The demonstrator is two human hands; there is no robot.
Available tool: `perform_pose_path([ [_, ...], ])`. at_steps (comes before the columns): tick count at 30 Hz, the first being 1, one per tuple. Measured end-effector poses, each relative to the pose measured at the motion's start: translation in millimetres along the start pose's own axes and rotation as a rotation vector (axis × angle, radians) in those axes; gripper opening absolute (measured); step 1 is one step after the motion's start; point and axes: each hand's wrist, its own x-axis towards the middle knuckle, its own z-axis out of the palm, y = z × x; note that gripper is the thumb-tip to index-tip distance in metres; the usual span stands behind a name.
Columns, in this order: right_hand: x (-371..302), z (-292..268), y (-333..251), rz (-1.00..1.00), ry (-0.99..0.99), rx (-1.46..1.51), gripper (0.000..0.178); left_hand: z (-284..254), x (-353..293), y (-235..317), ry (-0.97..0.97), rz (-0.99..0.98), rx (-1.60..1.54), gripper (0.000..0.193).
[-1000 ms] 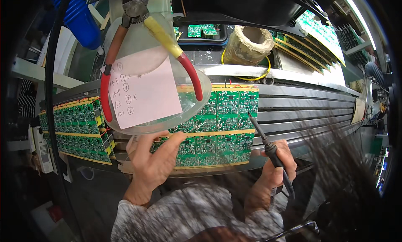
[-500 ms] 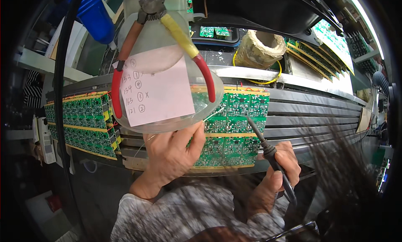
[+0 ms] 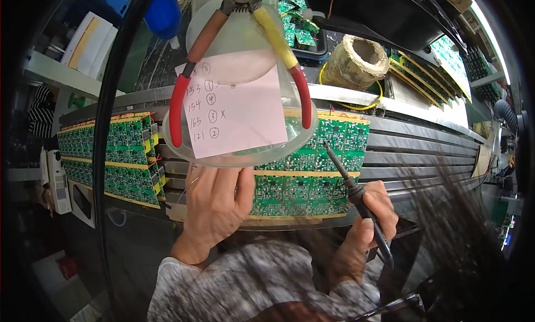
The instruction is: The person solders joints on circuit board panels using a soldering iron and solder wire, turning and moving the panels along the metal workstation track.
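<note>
In my right hand (image 3: 379,210) is a dark soldering iron (image 3: 357,192), its tip pointing up and left over the green circuit board panel (image 3: 298,195). Whether the tip touches the board I cannot tell. My left hand (image 3: 214,205) is at the panel's left end, its fingertips hidden under a translucent plastic dish (image 3: 237,161). A thin solder wire (image 3: 194,180) shows beside its fingers, which are bent together around it. Above this hand, red-handled cutters (image 3: 181,107) hang over the dish, with a handwritten paper note (image 3: 245,115) behind their handles.
Another group of circuit boards (image 3: 122,180) lies to the left on the slatted metal rail (image 3: 404,160). Behind it stand a thick cardboard-like tube (image 3: 340,65) with a yellow cable, a blue container (image 3: 163,15) and stacked boards (image 3: 421,71). A black cable (image 3: 100,155) crosses the left side.
My left hand has moved left and its fingertips have gone under the dish; the wire end seen over the panel is hidden. The iron has shifted slightly left and up. The view has shifted.
</note>
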Motion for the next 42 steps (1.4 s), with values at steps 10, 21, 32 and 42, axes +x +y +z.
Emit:
perform_pose_path([
  [10,-4,12,-6,0.029,-0.055,0.069,0.033,-8,-5,-21,0.138,0.022,-0.085,0.023],
  [21,-2,19,-18,0.021,-0.174,0.032,0.03,-5,-19,-33,0.142,0.08,-0.233,0.021],
  [32,-6,20,-18,-0.019,-0.23,0.002,0.027,1,-21,-34,0.138,0.164,-0.141,0.019],
  [42,4,18,-31,-0.089,-0.334,-0.121,0.024,-3,-9,-33,0.147,0.131,-0.187,0.018],
])
